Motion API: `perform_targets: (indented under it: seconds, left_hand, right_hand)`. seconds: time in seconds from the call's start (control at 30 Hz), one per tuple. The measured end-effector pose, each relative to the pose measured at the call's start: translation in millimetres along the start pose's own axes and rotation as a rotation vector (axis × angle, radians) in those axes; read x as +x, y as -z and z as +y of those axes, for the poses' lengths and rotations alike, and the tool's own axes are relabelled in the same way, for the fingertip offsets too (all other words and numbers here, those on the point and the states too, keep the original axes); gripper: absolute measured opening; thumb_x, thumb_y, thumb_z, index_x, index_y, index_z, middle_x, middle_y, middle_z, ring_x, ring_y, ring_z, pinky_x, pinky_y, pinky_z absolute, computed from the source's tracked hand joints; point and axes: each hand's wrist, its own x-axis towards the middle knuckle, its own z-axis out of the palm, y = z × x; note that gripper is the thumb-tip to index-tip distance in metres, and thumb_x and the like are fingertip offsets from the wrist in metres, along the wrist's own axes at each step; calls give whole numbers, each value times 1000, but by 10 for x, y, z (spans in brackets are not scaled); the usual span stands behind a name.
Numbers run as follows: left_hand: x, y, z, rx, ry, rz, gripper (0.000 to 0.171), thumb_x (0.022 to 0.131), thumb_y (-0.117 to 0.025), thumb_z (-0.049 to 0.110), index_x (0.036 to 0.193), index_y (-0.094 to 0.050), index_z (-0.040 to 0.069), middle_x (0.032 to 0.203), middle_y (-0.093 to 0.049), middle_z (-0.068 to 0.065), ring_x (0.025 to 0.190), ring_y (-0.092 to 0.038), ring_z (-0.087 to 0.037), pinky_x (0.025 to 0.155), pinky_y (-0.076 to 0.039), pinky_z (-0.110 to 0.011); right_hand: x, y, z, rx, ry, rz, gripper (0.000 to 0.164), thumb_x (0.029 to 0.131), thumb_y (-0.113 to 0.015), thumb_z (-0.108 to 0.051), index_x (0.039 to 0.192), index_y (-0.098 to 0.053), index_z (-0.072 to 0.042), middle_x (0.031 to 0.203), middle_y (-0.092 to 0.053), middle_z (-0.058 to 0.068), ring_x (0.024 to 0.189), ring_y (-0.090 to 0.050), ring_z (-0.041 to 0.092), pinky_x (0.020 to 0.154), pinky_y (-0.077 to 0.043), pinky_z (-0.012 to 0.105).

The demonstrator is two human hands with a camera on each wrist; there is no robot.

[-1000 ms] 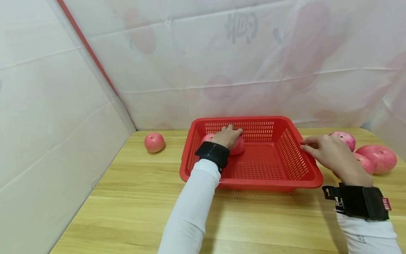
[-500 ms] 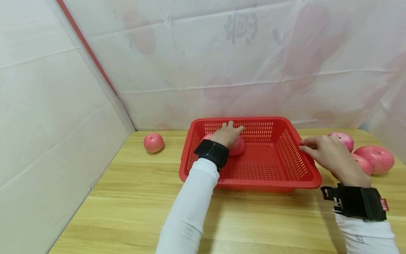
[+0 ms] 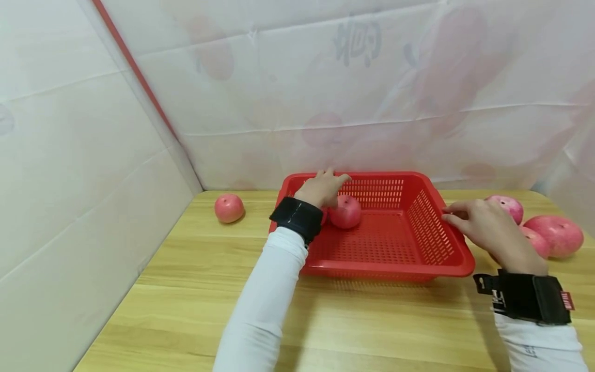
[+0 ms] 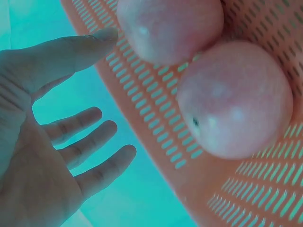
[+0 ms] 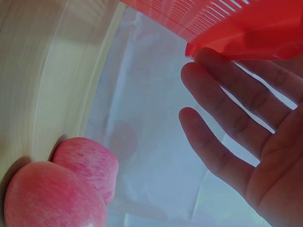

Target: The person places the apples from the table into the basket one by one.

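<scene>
Two pink-red apples lie side by side in a red plastic basket [image 3: 376, 267]. The right one [image 3: 345, 213] shows well in the head view; its neighbour is mostly behind my left hand [image 3: 321, 188]. In the left wrist view both apples, a nearer one [image 4: 236, 101] and a farther one [image 4: 170, 28], stand apart from my spread fingers [image 4: 106, 172], and the palm holds nothing. At the basket's right side my right hand [image 3: 488, 227] pinches the rim between thumb and fingers. From the right wrist view, its fingertips [image 5: 208, 56] are right under the rim.
A single apple [image 3: 229, 208] sits on the wooden table [image 3: 186, 310] left of the basket. Right of my right hand cluster a back apple [image 3: 509, 206], a large one [image 3: 556, 236] and a partly covered one [image 3: 536, 242]. A white cloth wall [image 3: 288, 103] stands behind.
My left hand has let go of the right apple in the basket and moved up and left, uncovering it. The right hand keeps its hold on the rim.
</scene>
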Motion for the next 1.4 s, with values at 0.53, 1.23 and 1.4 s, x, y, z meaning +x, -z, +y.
perform_targets:
  seconds: [0.53, 1.23, 1.4]
  left_hand:
    - [-65, 181, -335, -48, -83, 58, 48, 80, -63, 17, 127, -51, 17, 119, -55, -4, 97, -48, -15, 81, -47, -31]
    - [-329, 196, -755, -99, 58, 92, 37, 83, -63, 17, 119, -55, 16, 114, -55, -5, 94, -48, -18, 83, -48, -36]
    - [-347, 206, -834, -93, 79, 105, 36, 84, -61, 19, 119, -55, 16, 117, -55, -6, 96, -48, -19, 83, -47, -39]
  right_hand:
    - [1, 21, 8, -7, 4, 9, 23, 82, -64, -17, 97, -66, 1, 78, -67, 15, 69, -59, 25, 60, -47, 44]
    - [-45, 43, 40, 0, -2, -7, 24, 83, -64, -21, 96, -67, -1, 75, -67, 7, 64, -55, 17, 54, -42, 33]
    - [-55, 38, 48, -8, 10, 2, 23, 83, -64, -20, 95, -67, -1, 73, -67, 6, 63, -55, 16, 54, -43, 34]
